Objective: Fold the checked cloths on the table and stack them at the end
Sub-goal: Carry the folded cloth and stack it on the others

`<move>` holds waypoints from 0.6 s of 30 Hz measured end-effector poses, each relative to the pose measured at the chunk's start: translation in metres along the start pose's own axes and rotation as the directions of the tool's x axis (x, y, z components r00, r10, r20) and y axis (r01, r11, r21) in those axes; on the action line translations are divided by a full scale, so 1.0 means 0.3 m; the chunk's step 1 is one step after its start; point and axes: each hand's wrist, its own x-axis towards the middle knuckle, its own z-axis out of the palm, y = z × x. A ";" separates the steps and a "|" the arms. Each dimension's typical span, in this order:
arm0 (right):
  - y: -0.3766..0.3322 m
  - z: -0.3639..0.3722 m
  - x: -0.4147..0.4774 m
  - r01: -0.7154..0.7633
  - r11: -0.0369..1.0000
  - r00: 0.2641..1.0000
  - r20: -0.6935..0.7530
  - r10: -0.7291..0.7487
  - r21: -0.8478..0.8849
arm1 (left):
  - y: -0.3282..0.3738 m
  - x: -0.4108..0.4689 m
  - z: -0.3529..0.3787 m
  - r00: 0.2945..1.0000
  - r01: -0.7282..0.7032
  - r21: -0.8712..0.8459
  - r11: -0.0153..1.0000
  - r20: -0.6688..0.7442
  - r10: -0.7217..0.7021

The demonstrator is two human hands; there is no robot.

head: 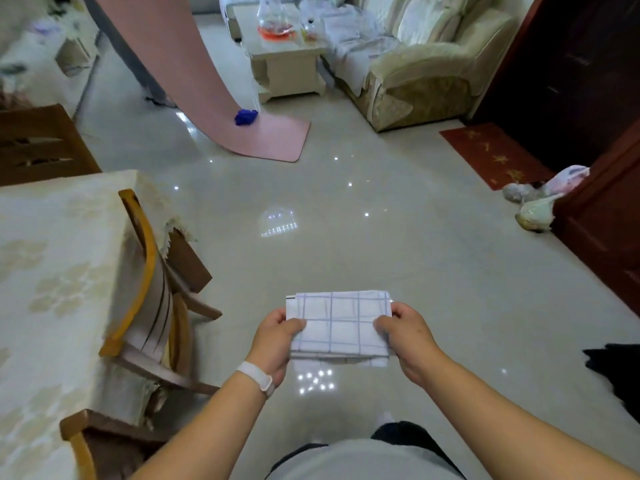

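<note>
1. Head view, item: checked cloth (341,325). White with thin blue lines, folded into a compact rectangle of several layers. It is being held flat in the air above the glossy floor (381,244), to the right of the table and not touching it.
2. Left hand (273,344). It is gripping the cloth's left edge, thumb lying on top and fingers going under the fabric. A white wristband (256,377) is sitting on that wrist.
3. Right hand (407,336). It is pinching the cloth's right edge, thumb pressing on top, fingers curling beneath.
4. Table (52,271). It is standing well left of the cloth, wearing a cream patterned cover whose fringe is hanging over the far corner.
5. Wooden chair (152,289). It is sitting tucked against the table's right side, between the table and the cloth. A 2nd chair (79,441) is showing at the table's near corner, and a 3rd chair (38,143) is standing beyond the table's far end.
6. Pink mat (270,140). It is lying far beyond the cloth, curving upward out of view, with a blue crumpled object (246,116) resting on it.
7. Low cream table (284,64). It is standing beyond the mat, carrying a clear vessel with something orange inside.
8. Sofa (415,64). It is standing to the far right of the cloth, beside the low cream table.
9. Red doormat (491,154). It is lying right of and beyond the cloth, near a dark wooden door (571,64).
10. Bags (540,199). They are sitting on the floor next to the doormat.
</note>
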 end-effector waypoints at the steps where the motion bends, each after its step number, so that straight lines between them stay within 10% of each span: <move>1: -0.015 0.008 0.023 -0.007 1.000 1.000 0.013 0.007 -0.006 | 0.008 0.021 -0.001 1.000 0.009 -0.002 1.000 -0.011 -0.009; 18: -0.396 0.061 0.770 -0.047 0.997 0.947 0.316 0.065 -0.065 | 0.391 0.517 0.254 0.936 0.066 -0.089 0.994 -0.340 -0.092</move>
